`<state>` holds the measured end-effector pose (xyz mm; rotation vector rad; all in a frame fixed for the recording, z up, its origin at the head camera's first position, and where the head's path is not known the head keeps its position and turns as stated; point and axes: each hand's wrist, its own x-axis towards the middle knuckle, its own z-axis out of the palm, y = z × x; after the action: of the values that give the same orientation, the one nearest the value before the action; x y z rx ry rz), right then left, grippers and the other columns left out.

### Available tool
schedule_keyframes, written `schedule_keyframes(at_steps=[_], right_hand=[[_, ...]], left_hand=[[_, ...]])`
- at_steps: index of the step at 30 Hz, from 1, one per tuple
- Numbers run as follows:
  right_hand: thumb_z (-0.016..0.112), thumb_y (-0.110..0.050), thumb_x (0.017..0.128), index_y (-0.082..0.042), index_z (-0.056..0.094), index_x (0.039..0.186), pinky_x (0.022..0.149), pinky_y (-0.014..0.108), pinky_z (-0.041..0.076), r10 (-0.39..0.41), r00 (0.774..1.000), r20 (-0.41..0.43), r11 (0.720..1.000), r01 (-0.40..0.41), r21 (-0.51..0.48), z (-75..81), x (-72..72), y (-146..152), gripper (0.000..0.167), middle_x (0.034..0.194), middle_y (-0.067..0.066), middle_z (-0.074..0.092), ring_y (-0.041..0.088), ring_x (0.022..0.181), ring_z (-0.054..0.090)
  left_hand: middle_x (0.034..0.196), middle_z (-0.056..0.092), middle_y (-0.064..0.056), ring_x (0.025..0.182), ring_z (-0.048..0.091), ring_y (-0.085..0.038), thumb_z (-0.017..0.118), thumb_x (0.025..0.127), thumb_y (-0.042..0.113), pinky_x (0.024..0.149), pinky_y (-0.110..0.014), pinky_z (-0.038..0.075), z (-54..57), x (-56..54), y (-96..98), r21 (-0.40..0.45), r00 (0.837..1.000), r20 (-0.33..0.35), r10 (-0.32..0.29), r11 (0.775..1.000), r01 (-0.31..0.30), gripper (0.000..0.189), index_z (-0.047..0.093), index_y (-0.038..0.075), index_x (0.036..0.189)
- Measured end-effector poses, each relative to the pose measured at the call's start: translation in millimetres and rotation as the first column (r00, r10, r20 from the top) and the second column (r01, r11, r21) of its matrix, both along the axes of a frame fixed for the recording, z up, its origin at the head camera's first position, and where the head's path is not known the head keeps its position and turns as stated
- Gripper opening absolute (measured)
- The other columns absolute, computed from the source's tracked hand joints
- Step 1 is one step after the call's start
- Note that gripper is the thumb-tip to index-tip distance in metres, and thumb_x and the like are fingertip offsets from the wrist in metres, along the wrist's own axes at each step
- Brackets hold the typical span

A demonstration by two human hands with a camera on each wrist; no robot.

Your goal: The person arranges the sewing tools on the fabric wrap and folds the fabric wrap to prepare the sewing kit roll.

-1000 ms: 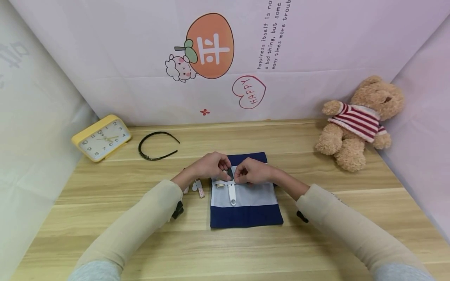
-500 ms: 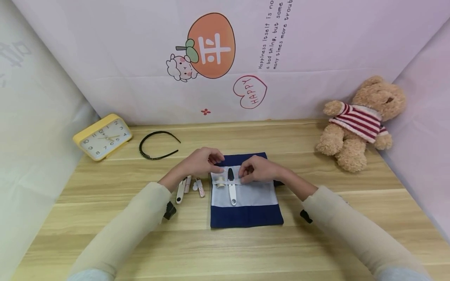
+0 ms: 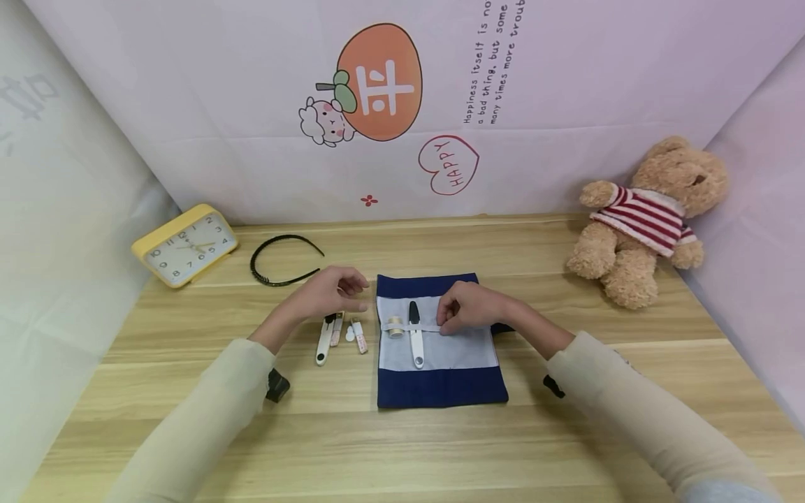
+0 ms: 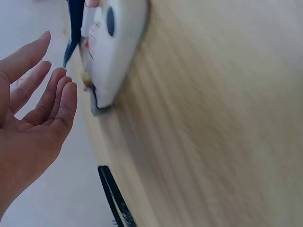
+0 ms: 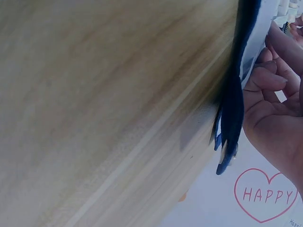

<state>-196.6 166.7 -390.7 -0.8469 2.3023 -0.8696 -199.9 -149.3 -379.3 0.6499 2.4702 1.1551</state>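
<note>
A navy and pale-grey cloth pouch [image 3: 441, 388] lies spread on the table. Across its middle runs a white elastic band [image 3: 430, 327], passing over a small cream thread spool [image 3: 395, 328] and a slim white tool with a black tip [image 3: 416, 342]. My right hand [image 3: 473, 307] pinches the band to the right of that tool. Left of the pouch, my left hand [image 3: 330, 290] hovers with relaxed, parted fingers, holding nothing. Below it lie a second slim white tool [image 3: 323, 346], with a dark round spot, and small pink-patterned white pieces [image 3: 359, 339].
A black headband [image 3: 254, 262] lies behind my left hand. The yellow alarm clock [image 3: 189, 248] stands at the back left. At the back right, a teddy bear [image 3: 644, 216] in a striped sweater leans against the white wall sheet [image 3: 541, 175].
My left hand has left the band and moved left, above the loose pieces, uncovering the spool and the black tip. My right hand has slid slightly right along the band.
</note>
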Motion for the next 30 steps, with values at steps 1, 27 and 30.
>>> schedule_keyframes(at_steps=[1,27,30], right_hand=[[0.079,-0.005,0.086,-0.005,0.075,0.088,0.065,0.024,0.046,-0.001,1.0,0.0,1.0,0.001,0.003,-0.1,0.0,0,0.004,0.078,-0.004,0.065,0.01,0.07,0.054],[0.078,-0.002,0.087,-0.005,0.075,0.089,0.067,0.025,0.047,-0.022,0.999,0.029,1.0,0.022,-0.003,-1.9,-1.5,2,0.004,0.081,-0.001,0.066,0.011,0.072,0.054],[0.078,-0.001,0.087,-0.004,0.075,0.089,0.065,0.024,0.046,-0.013,0.999,0.029,1.0,0.013,-0.01,-2.2,-1.9,2,0.004,0.08,-0.001,0.065,0.011,0.072,0.053]], left_hand=[[0.111,0.065,-0.015,0.101,0.06,-0.027,0.08,0.087,0.007,0.091,-0.039,0.051,-1.1,-0.2,-1.8,-0.001,1.0,0.005,0.004,1.0,-0.004,0.036,0.066,-0.003,0.119],[0.12,0.063,-0.017,0.108,0.059,-0.032,0.079,0.089,0.009,0.095,-0.045,0.048,-10.4,2.4,-39.6,-0.131,0.986,0.036,0.165,0.979,-0.159,0.039,0.065,-0.002,0.123],[0.122,0.064,-0.018,0.11,0.059,-0.032,0.078,0.09,0.011,0.095,-0.046,0.049,-9.9,2.6,-41.6,-0.147,0.985,0.054,0.166,0.977,-0.156,0.041,0.064,-0.004,0.126]])
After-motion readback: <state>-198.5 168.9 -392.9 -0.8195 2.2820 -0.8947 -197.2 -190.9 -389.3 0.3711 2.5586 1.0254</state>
